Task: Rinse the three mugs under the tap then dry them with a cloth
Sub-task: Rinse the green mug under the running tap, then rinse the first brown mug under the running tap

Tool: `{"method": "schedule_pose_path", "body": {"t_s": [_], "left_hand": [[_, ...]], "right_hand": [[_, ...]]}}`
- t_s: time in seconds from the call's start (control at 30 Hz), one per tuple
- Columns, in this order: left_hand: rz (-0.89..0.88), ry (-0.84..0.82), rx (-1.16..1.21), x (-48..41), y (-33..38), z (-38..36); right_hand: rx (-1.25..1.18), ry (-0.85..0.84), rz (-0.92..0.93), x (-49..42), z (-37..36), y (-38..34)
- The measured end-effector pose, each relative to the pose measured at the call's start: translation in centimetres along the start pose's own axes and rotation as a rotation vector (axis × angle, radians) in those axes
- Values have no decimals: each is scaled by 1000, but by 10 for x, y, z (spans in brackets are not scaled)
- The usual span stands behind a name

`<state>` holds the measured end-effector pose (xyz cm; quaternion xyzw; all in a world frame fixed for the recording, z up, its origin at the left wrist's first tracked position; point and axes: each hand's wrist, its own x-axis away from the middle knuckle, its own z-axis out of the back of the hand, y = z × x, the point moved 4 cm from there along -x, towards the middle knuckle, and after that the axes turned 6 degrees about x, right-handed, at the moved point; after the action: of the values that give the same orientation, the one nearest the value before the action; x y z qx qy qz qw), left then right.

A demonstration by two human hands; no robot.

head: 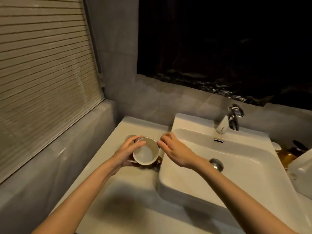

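Head-camera view: a pale bench [118, 191] is seen with a white basin [211, 166] set on it at the right, its raised left wall standing just beside the things being handled. A chrome tap [227, 121] is mounted at the back rim of the basin; no water is seen running from it, and the drain plug [216, 164] is exposed in a basin that looks dry. By that reading, rinsing is judged not yet begun for this mug.

One cream mug [146, 153] is held over the bench, tilted so its empty inside faces the camera. It is gripped from the left side by the left hand [130, 152], fingers curled round the wall and thumb laid across the rim. A second mug [130, 137] is partly hidden behind that hand, resting on the bench; a third cannot be made out. No cloth can be seen either.

The right hand [175, 150] is held just beside the mug's right rim, loosely open with the fingertips pinched together; whether the rim is touched, or anything small is held, cannot be told.

Several risks are judged from here. The mug must be carried over the basin's raised wall, so a knock against that hard edge could chip it if it is lifted too low. Grip is given by one hand only on a smooth glazed wall, and a slip becomes likelier once it is wetted. The hidden mug could be nudged off its spot by the left wrist.
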<state>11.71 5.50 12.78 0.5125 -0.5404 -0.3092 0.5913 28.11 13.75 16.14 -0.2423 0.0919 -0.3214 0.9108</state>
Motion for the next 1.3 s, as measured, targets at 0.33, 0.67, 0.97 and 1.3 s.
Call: {"method": "schedule_pose_path", "body": {"t_s": [0.33,0.67,0.97,1.3], "left_hand": [[183,113,-58,-5,-52,132],[-55,467,-366,-15,-99,209],[-16,388,-367,-34,-127,225],[6,271,-595,-42,-127,225]], "right_hand": [[-571,-177,-292,-69,-139,-47],[-662,-283,-461,-100,-232,-65],[-681,-367,-534,-107,-257,-59],[-362,-323,-452,-114,-237,-47]]}}
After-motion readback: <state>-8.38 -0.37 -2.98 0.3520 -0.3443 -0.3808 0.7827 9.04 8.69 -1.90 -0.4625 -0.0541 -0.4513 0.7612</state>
